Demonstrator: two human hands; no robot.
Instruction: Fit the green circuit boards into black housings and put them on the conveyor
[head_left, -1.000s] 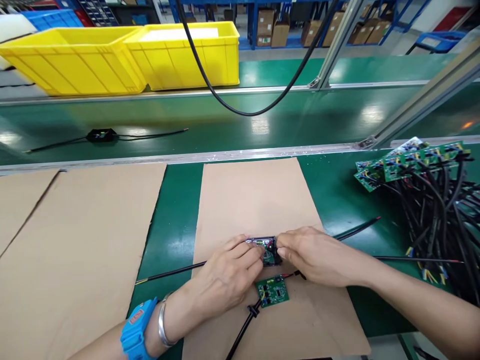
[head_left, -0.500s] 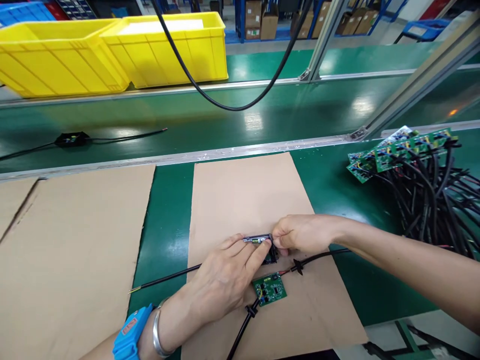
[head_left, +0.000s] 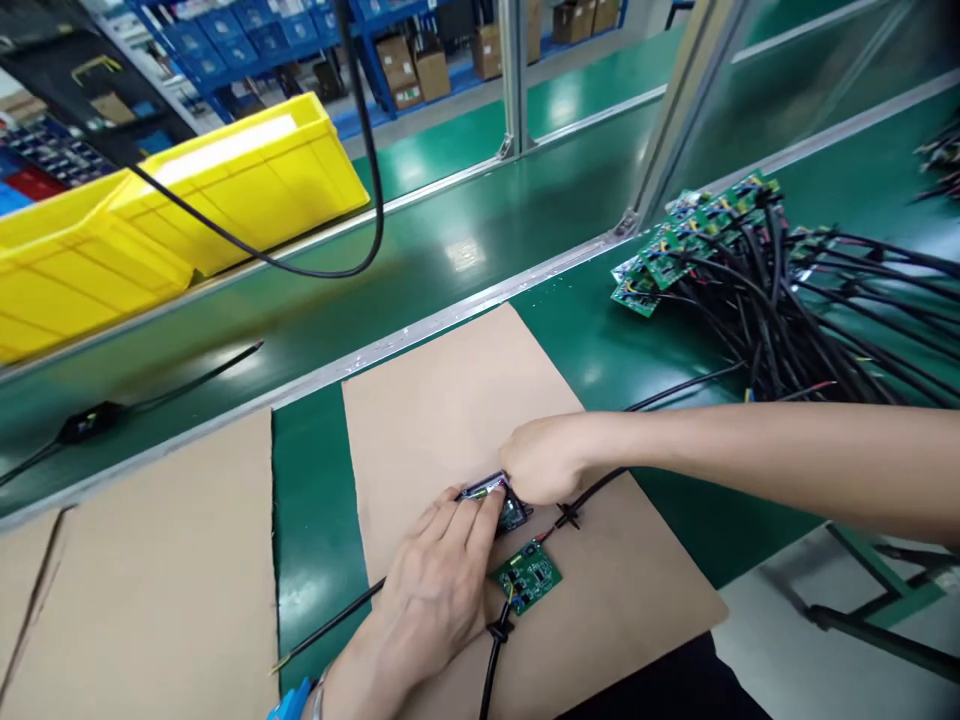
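Observation:
My left hand (head_left: pixel 435 590) rests on a cardboard sheet (head_left: pixel 450 400), its fingertips pinching the near side of a small black housing (head_left: pixel 491 497) with a board inside. From the right, my right hand (head_left: pixel 541 460) grips the same housing, fingers curled. A loose green circuit board (head_left: pixel 527 576) lies just below the housing. Black cables (head_left: pixel 491 665) run from it, one toward me and another to the right.
A heap of green boards with black cables (head_left: pixel 750 280) lies at the right. Another cardboard sheet (head_left: pixel 150 590) covers the left. Behind it, a green conveyor belt (head_left: pixel 420 260) carries a small black unit (head_left: pixel 86 423). Yellow bins (head_left: pixel 187 200) stand beyond, and a black hose (head_left: pixel 360 150) hangs down.
The view has swung to the right and tilted. My right hand has moved left and closer over the housing. My left hand stays on the housing.

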